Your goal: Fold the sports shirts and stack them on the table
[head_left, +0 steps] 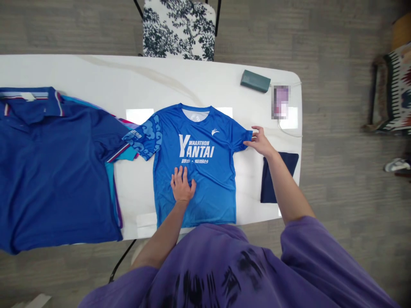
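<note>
1. Head view: the blue shirt [208, 179] lies face up on the bench [224, 81], its printed front showing and its hem towards the wearer; all places below are told from this shirt.
2. The left hand [183, 187] rests palm down on the shirt's lower front, fingers spread, gripping nothing; the right hand [261, 142] touches the plain sleeve [240, 137] at the shirt's right, though I cannot tell whether it pinches the cuff.
3. Done, as it appears: the shirt is laid out nearly flat, both sleeves outward; right of it, a navy cloth [269, 184] lies compact and seemingly folded.
4. Left, I judge: the shirt has no fold yet; left of it, the polo shirt [54, 162] lies spread over other garments, likewise unfolded.
</note>
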`<state>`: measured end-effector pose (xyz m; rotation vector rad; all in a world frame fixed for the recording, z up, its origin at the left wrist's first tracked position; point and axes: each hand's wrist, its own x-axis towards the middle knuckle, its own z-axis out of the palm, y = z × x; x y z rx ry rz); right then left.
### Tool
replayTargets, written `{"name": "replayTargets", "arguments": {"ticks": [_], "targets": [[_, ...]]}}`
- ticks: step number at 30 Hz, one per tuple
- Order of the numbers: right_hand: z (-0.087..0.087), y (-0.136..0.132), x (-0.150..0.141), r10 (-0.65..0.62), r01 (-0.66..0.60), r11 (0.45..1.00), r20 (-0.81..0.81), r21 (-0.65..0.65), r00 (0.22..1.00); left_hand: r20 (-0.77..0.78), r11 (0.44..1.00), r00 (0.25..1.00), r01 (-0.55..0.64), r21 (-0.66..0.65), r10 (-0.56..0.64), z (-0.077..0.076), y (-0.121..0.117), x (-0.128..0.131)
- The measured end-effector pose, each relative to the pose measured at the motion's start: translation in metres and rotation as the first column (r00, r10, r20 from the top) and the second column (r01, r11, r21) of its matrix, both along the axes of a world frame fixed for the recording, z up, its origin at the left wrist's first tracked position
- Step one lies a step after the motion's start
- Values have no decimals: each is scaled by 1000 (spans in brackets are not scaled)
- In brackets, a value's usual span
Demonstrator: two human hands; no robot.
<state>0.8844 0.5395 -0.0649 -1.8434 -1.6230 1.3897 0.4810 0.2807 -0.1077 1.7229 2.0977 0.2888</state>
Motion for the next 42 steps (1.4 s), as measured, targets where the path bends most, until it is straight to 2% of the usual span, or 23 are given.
{"name": "replayTargets", "arguments": {"ticks": [3,6,8,10,13,14,16,18,20,25,30,36,39,42], "targets": [[16,-14,-25,66,-78,994,147,75,987,31,1000,999,-10,-13,10,2,1,-1],[31,-28,-84,128,-185,965,281,186,951,51,999,998,-20,-26,21,4,2,-2],[34,-37,-133,204,-276,933,292,232,934,46,999,999,-25,-25,27,5,2,-2],[31,-48,-177,334,-398,885,265,240,904,36,999,999,-21,-26,22,5,2,-2],[25,-65,-212,496,-532,816,200,226,845,30,999,999,-19,-37,20,4,2,-2],[24,-71,-213,499,-537,812,204,227,842,32,999,999,-20,-41,21,4,2,-3],[21,-78,-205,422,-488,842,284,228,861,36,999,999,-21,-41,23,3,2,-3],[17,-82,-187,314,-420,882,398,213,862,35,999,999,-21,-32,22,2,2,-4],[11,-83,-168,256,-373,910,462,180,849,35,999,999,-21,-24,22,2,1,-5],[-1,-79,-140,216,-319,933,449,167,867,57,999,998,-30,-41,32,1,0,-6],[2,-87,-120,316,-408,897,397,172,862,60,998,998,-34,-45,36,1,-1,-6],[-1,-131,-93,451,-534,837,403,117,796,73,998,996,-42,-44,45,2,-2,-5],[3,-141,-97,434,-524,842,417,125,798,79,997,996,-46,-59,51,2,-1,-5],[8,-129,-123,381,-484,864,448,137,808,87,996,995,-47,-75,53,2,-1,-4]]}}
